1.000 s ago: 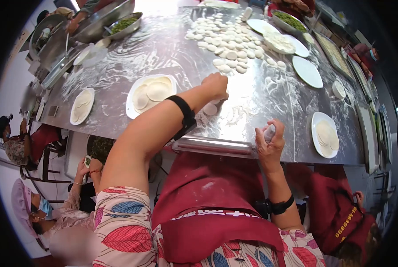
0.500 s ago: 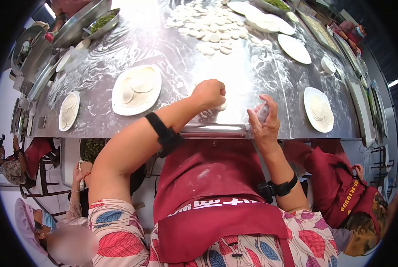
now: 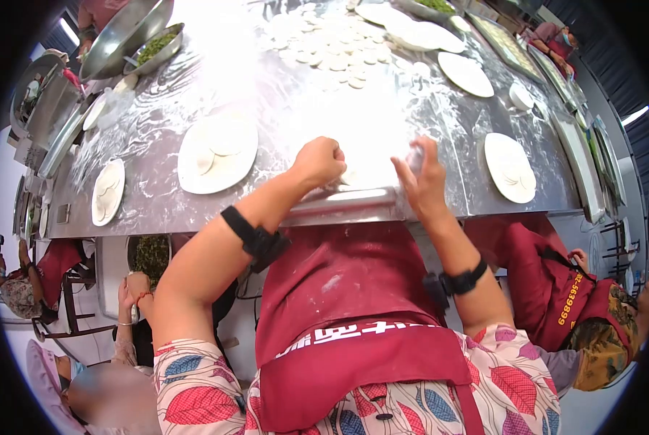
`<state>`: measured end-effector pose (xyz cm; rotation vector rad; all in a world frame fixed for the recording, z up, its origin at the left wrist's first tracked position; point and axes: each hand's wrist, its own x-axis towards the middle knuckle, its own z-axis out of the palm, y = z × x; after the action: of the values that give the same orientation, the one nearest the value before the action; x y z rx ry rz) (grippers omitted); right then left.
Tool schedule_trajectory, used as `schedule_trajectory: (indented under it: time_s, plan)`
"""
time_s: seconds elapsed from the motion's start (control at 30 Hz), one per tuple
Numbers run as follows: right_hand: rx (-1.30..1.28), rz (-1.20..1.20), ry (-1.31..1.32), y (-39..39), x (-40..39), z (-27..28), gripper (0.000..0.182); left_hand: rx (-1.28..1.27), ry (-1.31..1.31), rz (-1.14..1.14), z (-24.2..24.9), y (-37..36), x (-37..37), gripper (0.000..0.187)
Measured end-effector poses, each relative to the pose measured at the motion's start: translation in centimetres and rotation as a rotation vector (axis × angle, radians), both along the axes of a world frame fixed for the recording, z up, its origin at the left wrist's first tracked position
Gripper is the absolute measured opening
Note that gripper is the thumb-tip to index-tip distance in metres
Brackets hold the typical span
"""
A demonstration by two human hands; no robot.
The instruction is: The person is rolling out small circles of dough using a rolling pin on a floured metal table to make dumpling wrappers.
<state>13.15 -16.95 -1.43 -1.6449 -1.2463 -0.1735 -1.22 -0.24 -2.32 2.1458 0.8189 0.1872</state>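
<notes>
My left hand point(image 3: 323, 161) is closed in a fist low over the floured metal table, near its front edge. A pale bit of dough point(image 3: 344, 178) shows under its fingertips, partly lost in glare. To the right, apart from it, my right hand point(image 3: 422, 174) is raised with thumb and fingers curved around a pale grey rounded thing point(image 3: 414, 157); glare hides its kind. Beyond my hands, many flat dough rounds point(image 3: 332, 52) lie scattered. A white plate point(image 3: 187, 168) with thin dough wrappers point(image 3: 223, 141) stands left of my left hand.
More white plates with wrappers stand at the left point(image 3: 98, 210) and right point(image 3: 493, 156). Steel bowls with chopped greens point(image 3: 156, 48) sit at the back left. A white plate point(image 3: 466, 74) and a small white cup point(image 3: 521, 96) are back right. People sit close on both sides.
The view has shifted slightly. My left hand has moved a little left, still closed. My right hand has lifted and turned, its thumb and fingers still around the pale thing.
</notes>
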Motion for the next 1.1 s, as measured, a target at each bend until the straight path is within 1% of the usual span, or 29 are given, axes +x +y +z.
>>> schedule_trajectory:
  time_s: [0.07, 0.17, 0.2, 0.27, 0.3, 0.37, 0.4, 0.43, 0.47, 0.5, 0.53, 0.57, 0.6, 0.67, 0.77, 0.87, 0.9, 0.97, 1.0, 1.03, 1.1]
  plan:
    - [-0.118, 0.016, 0.248, -1.3, -0.5, -0.3, 0.039, -0.231, 0.005, 0.011, -0.9, -0.1, -0.5, 0.014]
    - [-0.070, 0.004, 0.080, 1.8, 0.5, 0.2, 0.039, 0.102, 0.053, -0.111, 1.1, -1.5, -0.5, 0.019]
    - [-0.028, 0.014, 0.061, 3.4, 0.8, 0.2, 0.038, 0.125, 0.054, -0.085, 1.3, -1.6, -0.1, 0.018]
    - [-0.107, 0.021, 0.116, 4.6, 1.1, 0.7, 0.040, 0.173, 0.049, -0.025, 1.6, -1.6, 0.7, 0.016]
    - [-0.078, 0.024, 0.058, 4.5, 1.2, 0.9, 0.040, 0.077, 0.039, -0.089, 1.1, -0.9, 0.9, 0.019]
    - [-0.038, 0.028, -0.051, 2.8, 1.2, 0.4, 0.041, 0.122, 0.052, -0.129, 1.5, -0.7, 0.7, 0.018]
    - [-0.076, 0.056, 0.058, 1.5, 0.8, 0.3, 0.041, 0.136, 0.059, -0.151, 1.4, -0.8, 0.6, 0.017]
    - [-0.117, 0.081, 0.168, -0.1, 0.2, 0.4, 0.041, 0.120, 0.052, -0.112, 1.2, -0.7, 0.5, 0.016]
    - [-0.158, 0.100, 0.281, -1.1, 0.0, 0.3, 0.041, 0.070, 0.027, -0.127, 1.0, -0.5, 0.4, 0.015]
    - [-0.065, 0.081, 0.118, -1.1, 0.2, -0.3, 0.040, 0.017, 0.010, -0.150, 1.0, -0.5, 0.2, 0.015]
    - [-0.020, 0.075, 0.022, -0.5, 0.5, -0.4, 0.038, -0.042, -0.001, -0.180, 1.0, -0.8, -0.1, 0.014]
    - [0.025, 0.070, -0.078, 0.9, 1.2, -0.2, 0.036, 0.058, -0.013, -0.221, 1.2, -1.2, -0.1, 0.012]
    - [0.070, 0.073, -0.182, 2.0, 1.9, 0.0, 0.034, 0.056, 0.029, -0.179, 0.9, -1.0, 0.2, 0.018]
    - [-0.185, 0.150, 0.025, 3.7, 2.8, 0.7, 0.034, 0.196, 0.106, -0.129, 2.1, -1.2, 0.9, 0.018]
    - [-0.304, 0.216, 0.147, 2.6, 2.3, 2.6, 0.039, 0.047, 0.067, -0.151, 2.3, -1.2, 1.1, 0.017]
    - [-0.235, 0.211, 0.094, -0.9, 1.9, 1.2, 0.038, 0.132, 0.010, -0.206, 1.4, -1.3, 0.8, 0.015]
    - [-0.199, 0.223, 0.119, -1.4, 1.6, 0.8, 0.037, 0.091, 0.004, -0.155, 1.3, -1.3, 0.7, 0.013]
    - [-0.121, 0.241, 0.181, -2.1, 1.2, 0.1, 0.036, 0.058, -0.002, -0.173, 0.9, -0.9, 0.2, 0.013]
    - [-0.148, 0.225, 0.184, -1.6, 1.2, 0.2, 0.036, 0.041, 0.004, -0.189, 0.8, -1.0, -0.2, 0.013]
    - [-0.173, 0.209, 0.186, -0.2, 1.6, 0.8, 0.036, 0.133, 0.047, -0.221, 1.2, -1.2, -0.3, 0.014]
    - [-0.212, 0.195, 0.189, 2.8, 2.2, 1.5, 0.036, 0.154, 0.065, -0.146, 1.9, -1.4, 0.2, 0.013]
